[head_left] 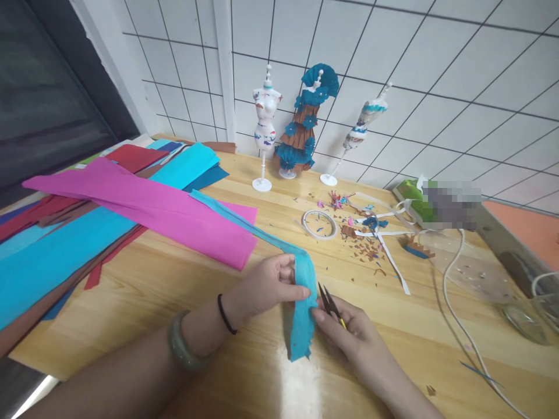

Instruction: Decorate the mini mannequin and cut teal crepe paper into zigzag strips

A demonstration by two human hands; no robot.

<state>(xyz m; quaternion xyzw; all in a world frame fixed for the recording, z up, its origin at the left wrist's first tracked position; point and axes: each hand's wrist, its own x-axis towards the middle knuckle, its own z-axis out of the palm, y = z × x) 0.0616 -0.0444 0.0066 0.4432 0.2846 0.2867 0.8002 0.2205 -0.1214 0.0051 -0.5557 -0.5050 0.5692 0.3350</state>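
Observation:
My left hand pinches a long strip of turquoise crepe paper between thumb and fingers. The strip's near end hangs down with a notched edge on its right side, while its far end trails back over the pink paper. Close on the right, my right hand is closed around small scissors with dark blades and a yellow part showing. Those blades point up and away, slightly apart. The thumb and fingertips of that hand touch the strip's right edge; how the fingers sit in the handles is hidden.
Folded pink crepe paper lies over sheets in several colours at left. Two bare white mannequins flank a mannequin in a blue and brown paper dress. A tape roll, paper scraps and a white cable lie rightward.

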